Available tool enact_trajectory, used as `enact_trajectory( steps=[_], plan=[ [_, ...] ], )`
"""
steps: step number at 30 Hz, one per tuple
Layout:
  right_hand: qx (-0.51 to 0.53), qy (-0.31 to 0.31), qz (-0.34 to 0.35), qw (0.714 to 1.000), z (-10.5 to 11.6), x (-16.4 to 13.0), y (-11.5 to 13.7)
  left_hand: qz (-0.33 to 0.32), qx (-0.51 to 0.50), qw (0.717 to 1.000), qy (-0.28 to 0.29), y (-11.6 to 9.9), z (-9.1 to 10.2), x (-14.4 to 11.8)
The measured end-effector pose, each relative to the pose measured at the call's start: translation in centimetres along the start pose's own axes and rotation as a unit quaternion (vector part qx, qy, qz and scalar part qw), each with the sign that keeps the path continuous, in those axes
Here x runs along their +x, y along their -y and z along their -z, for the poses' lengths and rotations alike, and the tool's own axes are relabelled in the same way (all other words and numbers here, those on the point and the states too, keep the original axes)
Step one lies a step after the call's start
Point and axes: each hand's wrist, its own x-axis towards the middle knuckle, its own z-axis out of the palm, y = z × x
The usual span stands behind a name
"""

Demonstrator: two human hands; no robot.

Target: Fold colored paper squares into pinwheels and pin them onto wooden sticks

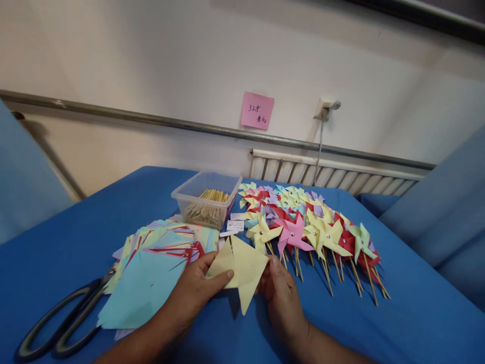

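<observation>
Both my hands hold a pale yellow cut paper square (242,267) just above the blue table (397,318). My left hand (197,293) pinches its left side, thumb on top. My right hand (282,293) grips its right edge. The sheet has slits cut in from the corners, and its flaps are spread apart. To the left lies a fanned stack of coloured paper squares (155,268). To the right a heap of finished pinwheels on wooden sticks (303,222) covers the cloth.
Black-handled scissors (64,318) lie at the front left, partly under the paper stack. A clear plastic tub of wooden sticks (206,198) stands behind the stack. A pink note (257,110) hangs on the wall above a radiator (333,174).
</observation>
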Motion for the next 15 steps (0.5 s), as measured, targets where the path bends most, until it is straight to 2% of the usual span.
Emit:
enact_trajectory(
  steps=[4, 8, 11, 15],
  plan=[
    [0.049, 0.0, -0.006, 0.999, 0.3, 0.3, -0.4, 0.018, -0.011, 0.999, 0.036, -0.1, 0.5, 0.5],
    [0.063, -0.009, -0.017, 0.998, 0.4, 0.4, 0.4, 0.036, -0.015, 0.996, 0.077, -0.5, 1.0, 0.5],
    [0.055, 0.026, -0.058, 0.996, 0.7, 0.6, 1.3, 0.04, 0.041, 0.991, 0.121, -0.9, 1.3, 0.3],
    [0.018, 0.094, -0.116, 0.989, 1.0, 0.7, 1.4, 0.01, 0.132, 0.977, 0.169, -0.7, 1.5, 0.3]
  ],
)
